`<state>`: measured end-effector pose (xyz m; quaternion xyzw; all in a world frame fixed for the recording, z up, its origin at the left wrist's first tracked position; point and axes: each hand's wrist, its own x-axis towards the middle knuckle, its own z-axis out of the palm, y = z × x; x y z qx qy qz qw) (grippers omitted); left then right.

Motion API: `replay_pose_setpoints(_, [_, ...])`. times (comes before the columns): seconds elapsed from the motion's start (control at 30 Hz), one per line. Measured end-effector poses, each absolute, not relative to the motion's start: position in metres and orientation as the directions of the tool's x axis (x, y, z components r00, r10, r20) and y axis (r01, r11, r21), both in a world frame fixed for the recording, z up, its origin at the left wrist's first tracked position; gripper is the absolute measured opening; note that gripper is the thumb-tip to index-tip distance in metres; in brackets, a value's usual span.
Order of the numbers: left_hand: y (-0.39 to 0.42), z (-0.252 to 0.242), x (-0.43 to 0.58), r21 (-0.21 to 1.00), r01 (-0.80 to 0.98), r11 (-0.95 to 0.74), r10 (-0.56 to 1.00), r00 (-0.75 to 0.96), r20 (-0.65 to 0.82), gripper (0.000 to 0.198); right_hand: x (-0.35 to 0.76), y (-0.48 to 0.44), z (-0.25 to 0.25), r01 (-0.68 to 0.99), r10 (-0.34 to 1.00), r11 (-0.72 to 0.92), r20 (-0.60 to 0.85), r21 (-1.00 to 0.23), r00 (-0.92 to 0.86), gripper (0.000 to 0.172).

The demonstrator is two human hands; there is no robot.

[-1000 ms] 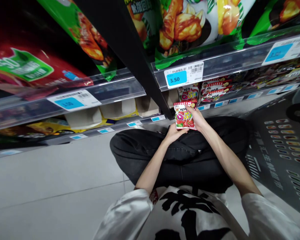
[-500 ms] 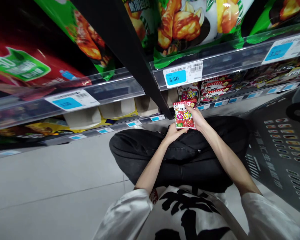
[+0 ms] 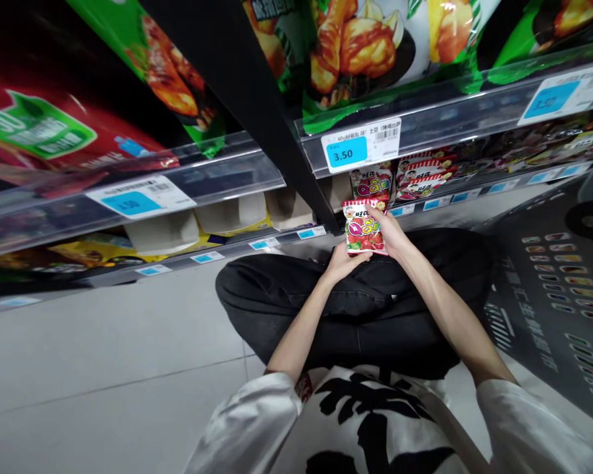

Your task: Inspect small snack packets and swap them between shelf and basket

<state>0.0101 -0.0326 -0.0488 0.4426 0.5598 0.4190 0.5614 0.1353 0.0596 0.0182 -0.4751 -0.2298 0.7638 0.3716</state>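
A small red and white bag of gummy candy (image 3: pixel 362 230) is held upright in front of the bottom shelf, its printed front toward me. My left hand (image 3: pixel 344 262) grips it at the lower left edge, fingers partly behind it. Around its right side my right hand (image 3: pixel 391 232) is closed, the thumb lying across the upper front. Just behind it, similar candy bags (image 3: pixel 372 181) stand on the bottom shelf, with more red-topped bags (image 3: pixel 423 176) to their right.
Above, a shelf edge (image 3: pixel 445 115) carries price tags and large green snack bags (image 3: pixel 360 52). A black upright post (image 3: pixel 257 85) divides the shelving. A grey shopping basket (image 3: pixel 528 289) stands close on my right. Pale floor tiles (image 3: pixel 128 368) lie to my left.
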Motion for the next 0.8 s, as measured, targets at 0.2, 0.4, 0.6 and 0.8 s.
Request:
replay_pose_setpoints(0.2, [-0.033,-0.050,0.010,0.972,0.028,0.232,0.971,0.058,-0.234,0.044,0.134,0.061,0.014,-0.373,0.794,-0.606,-0.559,-0.703,-0.237,0.027])
replay_pose_setpoints(0.4, [-0.033,-0.053,0.011,0.978,0.005,0.209,0.976,0.058,-0.209,0.046,0.134,0.062,0.016,-0.380,0.781,-0.619,-0.587,-0.687,-0.212,0.025])
replay_pose_setpoints(0.6, [-0.033,-0.058,0.012,0.985,-0.013,0.173,0.985,-0.001,-0.174,0.054,0.134,0.064,0.015,-0.407,0.770,-0.628,-0.604,-0.663,-0.204,0.020])
replay_pose_setpoints(0.8, [-0.034,-0.059,0.013,0.986,-0.003,0.165,0.986,0.009,-0.165,0.054,0.134,0.063,0.019,-0.421,0.760,-0.634,-0.624,-0.649,-0.184,0.016])
